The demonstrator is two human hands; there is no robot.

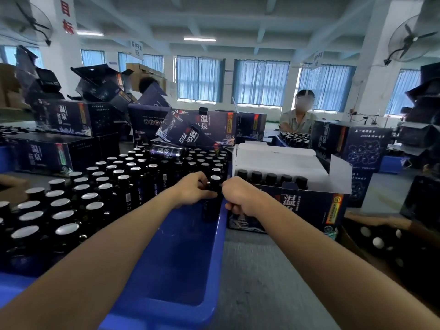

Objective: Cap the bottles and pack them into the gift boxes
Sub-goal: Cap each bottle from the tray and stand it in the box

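Observation:
A dark glass bottle (pixel 212 206) with a silver foil top stands at the right edge of the blue crate (pixel 181 270). My left hand (pixel 194 190) grips its neck from the left. My right hand (pixel 240 198) is curled into a fist just right of the bottle, over the crate's rim; what it holds is hidden. Several more foil-topped bottles (pixel 95 194) fill the crate's left and far side. An open gift box (pixel 292 186) stands right of the crate, with a row of black-capped bottles (pixel 271 177) inside it.
Dark printed gift boxes (pixel 59 153) are stacked behind and left of the crate. One bottle (pixel 166 151) lies on its side on top of the others. A brown carton (pixel 385 246) holding black caps sits at the right. A person (pixel 298 115) sits across the table.

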